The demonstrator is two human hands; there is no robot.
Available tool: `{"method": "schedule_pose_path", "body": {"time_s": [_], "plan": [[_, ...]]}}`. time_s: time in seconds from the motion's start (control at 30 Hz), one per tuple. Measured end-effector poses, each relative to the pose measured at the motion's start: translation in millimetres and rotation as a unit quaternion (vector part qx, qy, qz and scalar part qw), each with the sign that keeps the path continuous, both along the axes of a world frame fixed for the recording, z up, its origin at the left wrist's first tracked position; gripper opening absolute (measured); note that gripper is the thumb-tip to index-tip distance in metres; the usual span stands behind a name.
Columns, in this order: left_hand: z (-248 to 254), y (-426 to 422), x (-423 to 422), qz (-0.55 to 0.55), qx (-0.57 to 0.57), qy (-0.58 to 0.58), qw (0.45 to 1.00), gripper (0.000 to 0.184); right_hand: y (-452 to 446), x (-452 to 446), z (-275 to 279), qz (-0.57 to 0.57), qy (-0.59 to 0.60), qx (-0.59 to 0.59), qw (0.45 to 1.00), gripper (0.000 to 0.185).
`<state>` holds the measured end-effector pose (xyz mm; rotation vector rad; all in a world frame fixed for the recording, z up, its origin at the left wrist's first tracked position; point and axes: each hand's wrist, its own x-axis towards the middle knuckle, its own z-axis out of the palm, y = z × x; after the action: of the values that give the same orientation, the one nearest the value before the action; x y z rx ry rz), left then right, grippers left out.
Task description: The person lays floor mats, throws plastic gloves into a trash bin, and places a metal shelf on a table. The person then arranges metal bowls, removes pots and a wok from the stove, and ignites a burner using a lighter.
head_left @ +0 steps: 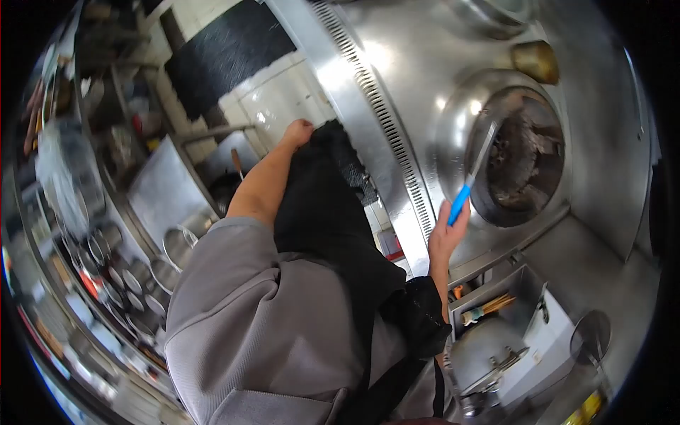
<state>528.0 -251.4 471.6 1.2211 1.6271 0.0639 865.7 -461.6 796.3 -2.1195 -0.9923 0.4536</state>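
Observation:
My right hand [448,232] is closed round the blue handle of a long, thin tool [460,204]. The tool's pale metal shaft points up over the near rim of a round burner opening [513,157], which looks dark and scorched inside. My left hand [299,132] is curled closed at the upper edge of my black apron [319,191], well away from the burner. What its fingers hold, if anything, is too small to make out.
A brass-coloured pot [535,61] stands beyond the burner on the steel range. At lower right a sink [520,283] holds a metal lid and wooden sticks. Racks with pans [180,246] line the left; a slotted drain [382,113] runs along the range's front.

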Motion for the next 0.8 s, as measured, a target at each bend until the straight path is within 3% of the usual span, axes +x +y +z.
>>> {"method": "schedule_pose_path", "body": {"time_s": [0.1, 0.13, 0.17, 0.23, 0.27, 0.37, 0.5, 0.6, 0.7, 0.8], "plan": [[-24.3, -66.2, 9.4, 0.108, -0.025, -0.056, 0.992, 0.03, 22.6, -19.4, -20.4, 0.154, -0.005, -0.021, 0.988, 0.049], [-17.2, -85.8, 18.1, 0.167, -0.055, -0.077, 0.981, 0.028, 24.5, -15.5, -44.5, 0.222, -0.096, 0.032, 0.97, 0.047], [-17.6, -106.0, 23.3, 0.224, -0.083, -0.098, 0.966, 0.025, 25.9, -18.1, -57.5, 0.243, -0.097, 0.027, 0.965, 0.047], [-21.0, -135.5, 31.6, 0.277, -0.116, -0.109, 0.947, 0.022, 24.7, -30.5, -78.0, 0.169, 0.113, -0.017, 0.979, 0.045], [-38.8, -150.1, 33.7, 0.281, -0.135, -0.116, 0.943, 0.021, 30.4, -45.8, -73.2, 0.11, 0.215, -0.015, 0.97, 0.044], [-86.8, -171.5, 48.0, 0.293, -0.152, -0.105, 0.938, 0.02, 30.2, -55.2, -93.5, 0.095, 0.28, 0.007, 0.955, 0.046], [-130.8, -149.5, 68.9, 0.329, -0.163, -0.135, 0.92, 0.027, 23.0, -55.7, -120.4, 0.117, 0.233, -0.003, 0.965, 0.046], [-214.0, -130.5, 102.8, 0.299, -0.083, -0.102, 0.945, 0.029, 18.9, -51.2, -125.3, 0.136, 0.217, 0.004, 0.967, 0.048], [-226.6, -89.0, 124.4, 0.245, -0.107, -0.108, 0.958, 0.048, 24.6, -57.4, -124.8, 0.097, 0.203, 0.007, 0.974, 0.049], [-232.5, -64.6, 142.6, 0.19, -0.068, -0.126, 0.971, 0.047, 19.8, -53.3, -129.1, 0.087, 0.186, 0.023, 0.978, 0.057]]}}
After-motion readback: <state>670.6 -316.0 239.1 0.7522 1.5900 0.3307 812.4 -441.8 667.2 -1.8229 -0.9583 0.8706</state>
